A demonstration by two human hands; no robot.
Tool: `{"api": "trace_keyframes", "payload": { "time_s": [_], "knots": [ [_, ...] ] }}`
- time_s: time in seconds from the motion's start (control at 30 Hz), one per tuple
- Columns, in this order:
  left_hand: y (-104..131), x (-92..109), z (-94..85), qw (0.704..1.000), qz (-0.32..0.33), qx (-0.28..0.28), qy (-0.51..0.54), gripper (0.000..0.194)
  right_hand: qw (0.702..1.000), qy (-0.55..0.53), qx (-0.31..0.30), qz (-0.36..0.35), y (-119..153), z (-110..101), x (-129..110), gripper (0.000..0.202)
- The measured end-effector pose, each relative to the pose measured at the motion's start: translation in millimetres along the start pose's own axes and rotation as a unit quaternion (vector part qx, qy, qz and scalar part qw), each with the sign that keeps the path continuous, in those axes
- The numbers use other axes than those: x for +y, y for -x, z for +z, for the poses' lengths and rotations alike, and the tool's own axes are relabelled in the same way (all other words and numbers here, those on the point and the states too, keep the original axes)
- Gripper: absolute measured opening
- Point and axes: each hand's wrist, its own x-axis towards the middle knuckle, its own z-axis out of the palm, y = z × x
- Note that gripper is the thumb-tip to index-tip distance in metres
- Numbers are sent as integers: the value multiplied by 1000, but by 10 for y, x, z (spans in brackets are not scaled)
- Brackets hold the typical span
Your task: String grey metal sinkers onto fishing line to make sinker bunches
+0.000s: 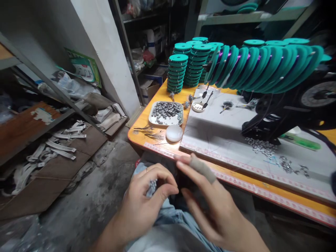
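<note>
My left hand (149, 196) is curled in front of my lap, thumb and forefinger tips nearly meeting. In its palm shows a cluster of small grey-blue pieces (152, 184), too small and blurred to name exactly. Close beside it, my right hand (210, 199) has its fingers apart, with nothing visible between them. A grey-beige wrap (202, 168) covers part of one right finger. Both hands are above my jeans (170, 213), just in front of the table edge, and the right hand is slightly smeared by motion.
On the orange table (143, 117) stand a white tray (166, 123) of dark cylinders, a round white lid (174, 133), and stacks of green spools (178, 57). A row of green spools (262, 70) hangs above a grey board (220, 134) holding loose metal bits (262, 147).
</note>
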Motion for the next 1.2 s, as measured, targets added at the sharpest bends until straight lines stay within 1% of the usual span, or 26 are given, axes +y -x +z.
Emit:
{"api": "trace_keyframes", "payload": {
  "time_s": [0.03,0.07,0.13,0.17,0.23,0.27,0.33,0.37,0.4,0.47,0.53,0.57,0.63,0.73,0.8,0.83,0.9,0.93,0.97,1.0,1.03,1.1,1.13,1.2],
  "knots": [
    [-1,34,-8,997,44,12,-60,13,1000,-29,-4,1,-19,18,-18,49],
    [-2,63,-16,992,80,16,-101,14,999,-54,5,1,-39,37,-31,44],
    [-9,94,-42,982,119,9,-148,17,995,-90,44,-1,-74,70,-39,29],
    [-23,95,-61,979,125,3,-161,18,993,-99,59,-1,-84,80,-38,23],
    [-92,57,-119,975,131,-6,-180,16,992,-107,67,8,-82,88,-35,17],
    [-154,17,-156,972,135,-3,-193,14,992,-107,70,20,-71,86,-36,18],
    [-331,-98,-236,958,143,24,-246,9,990,-102,85,53,-41,78,-45,19],
    [-438,-166,-273,945,145,45,-290,10,988,-98,95,68,-26,74,-52,19],
    [-549,-236,-302,927,132,62,-344,17,987,-95,104,79,-14,70,-59,19],
    [-751,-357,-331,888,81,64,-447,26,985,-90,112,94,0,65,-74,17],
    [-895,-436,-319,860,45,60,-504,30,984,-92,107,111,6,62,-84,15],
    [-940,-459,-305,854,37,61,-515,28,983,-96,102,119,10,61,-86,14],
    [-981,-483,-281,852,37,67,-519,21,981,-105,90,132,25,59,-82,13],
    [-937,-485,-280,849,45,98,-518,15,979,-113,86,149,61,65,-64,11],
    [-839,-467,-281,852,71,141,-498,16,976,-113,91,161,79,74,-49,11],
    [-771,-451,-271,862,95,164,-471,16,975,-113,94,165,81,79,-43,11],
    [-603,-405,-215,896,140,194,-373,13,973,-116,105,169,72,89,-37,12],
    [-512,-380,-170,921,142,192,-307,11,972,-118,111,168,62,92,-37,12],
    [-422,-354,-117,948,121,178,-237,9,971,-122,115,169,49,93,-38,12],
    [-338,-332,-60,971,78,154,-169,7,970,-126,120,171,36,93,-41,12],
    [-263,-313,-4,986,28,127,-107,7,968,-130,124,175,22,91,-44,12],
    [-150,-290,90,995,-52,79,-24,9,964,-139,130,184,-2,86,-50,12],
    [-112,-283,125,995,-72,62,-6,10,962,-145,134,188,-12,83,-52,13],
    [-67,-272,173,996,-73,46,-4,13,959,-159,138,192,-29,79,-57,12]
  ]
}}
